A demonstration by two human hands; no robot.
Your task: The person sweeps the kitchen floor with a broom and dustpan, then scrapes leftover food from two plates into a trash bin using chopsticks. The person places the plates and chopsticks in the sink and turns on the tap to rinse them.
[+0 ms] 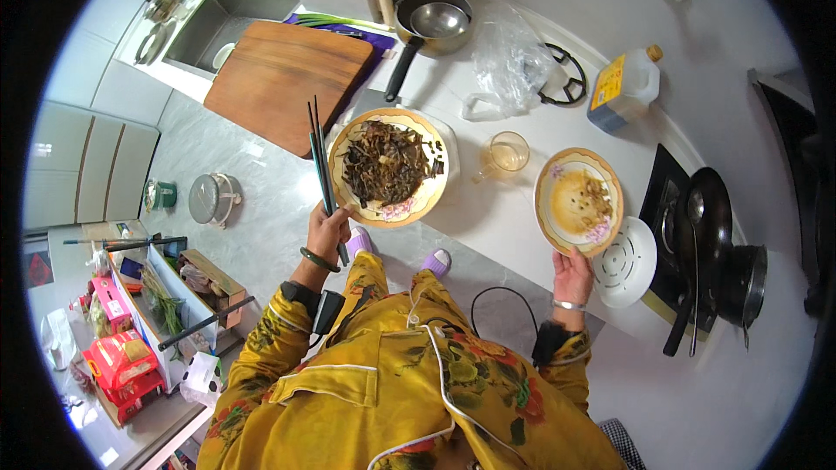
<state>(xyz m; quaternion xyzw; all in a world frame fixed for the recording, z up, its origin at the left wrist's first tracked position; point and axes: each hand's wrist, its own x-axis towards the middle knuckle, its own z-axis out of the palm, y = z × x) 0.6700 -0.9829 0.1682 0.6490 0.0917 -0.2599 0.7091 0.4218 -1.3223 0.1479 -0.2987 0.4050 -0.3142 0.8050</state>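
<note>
My left hand (330, 228) holds a bundle of dark and teal chopsticks (318, 156) together with the edge of a patterned plate (428, 199). Dark, stir-fried food (385, 160) covers much of that plate. In my right hand (573, 281) is the near rim of a second patterned plate (565, 189), which bears light brown sauce and a few food scraps. Between the two plates, a glass mug (508, 151) stands on the white counter (470, 202). A white slotted dish (627, 264) lies partly behind the right plate.
A wooden cutting board (287, 78) lies beside the sink (215, 19). Behind the plates are a saucepan (434, 13), a clear plastic bag (509, 65), a black burner grate (568, 81) and a jug of dark liquid (624, 91). A wok (708, 209) sits at the right.
</note>
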